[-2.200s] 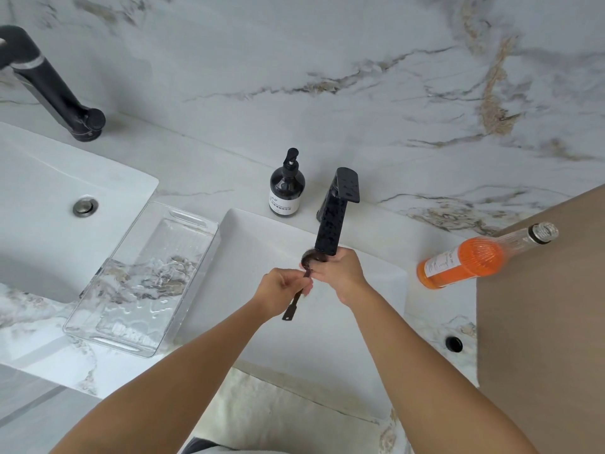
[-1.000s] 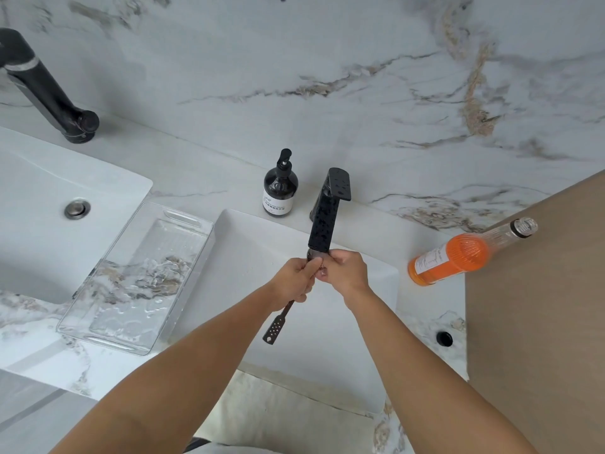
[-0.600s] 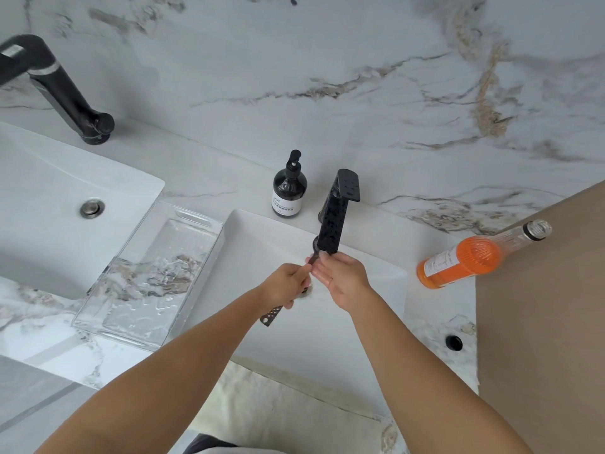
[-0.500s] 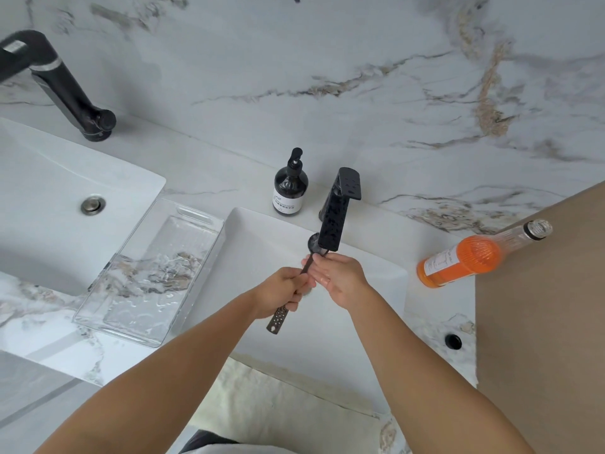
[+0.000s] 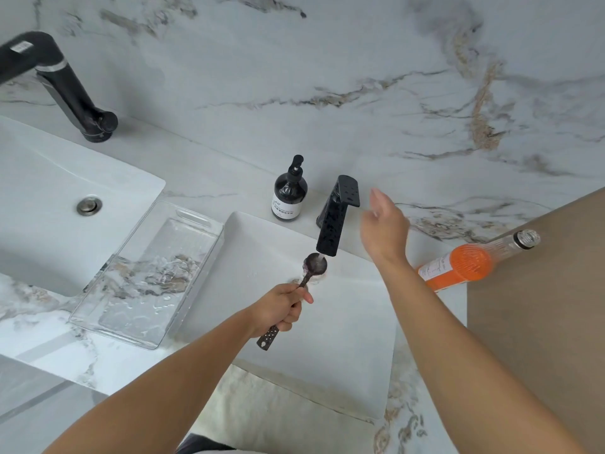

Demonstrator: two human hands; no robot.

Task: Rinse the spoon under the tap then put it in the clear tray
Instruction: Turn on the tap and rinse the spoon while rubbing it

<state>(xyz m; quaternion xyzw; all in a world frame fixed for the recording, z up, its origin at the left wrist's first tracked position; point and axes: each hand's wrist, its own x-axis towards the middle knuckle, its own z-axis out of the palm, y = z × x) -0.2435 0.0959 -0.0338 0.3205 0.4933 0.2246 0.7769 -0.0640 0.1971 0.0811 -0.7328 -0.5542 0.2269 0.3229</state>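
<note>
- Right now the rinse step is in hand: the left hand (image 5: 278, 311) is wrapped tight round the handle of the spoon (image 5: 307, 273), bowl up and just under the spout of the tap (image 5: 334, 224).
- Water seems to be hitting the bowl, w/ a small splash mark on the sink (image 5: 262, 244) floor just below it; stream itself is too thin to see clearly.
- Spoon's perforated handle end sticks out below the fist, pointing back toward the person.
- Right hand (image 5: 383, 229) is off the spoon, fingers spread loose, holding nothing, just beside the tap's flat lever on its right. My guess: it's going for the lever, but can't tell if contact is made.
- Clear tray (image 5: 203, 221) sits on the counter btw the two basins, just left of this sink, apparently w/ nothing in it; well clear of the spoon for now.
- Progress, as I judge it: rinse near its end, placing not yet done.
- Next move prob. calls for: shut off water w/ the right hand, then swing the left hand leftward over the sink edge and tray wall, lower the spoon flat onto the tray floor, let go.
- Watch-outs: wet metal handle may slip; tray is light plastic, so set the spoon down gently and don't nudge the wall. Soap bottle (image 5: 289, 194) stands near the tap, orange bottle (image 5: 465, 263) lies to the right; neither is in the path.
</note>
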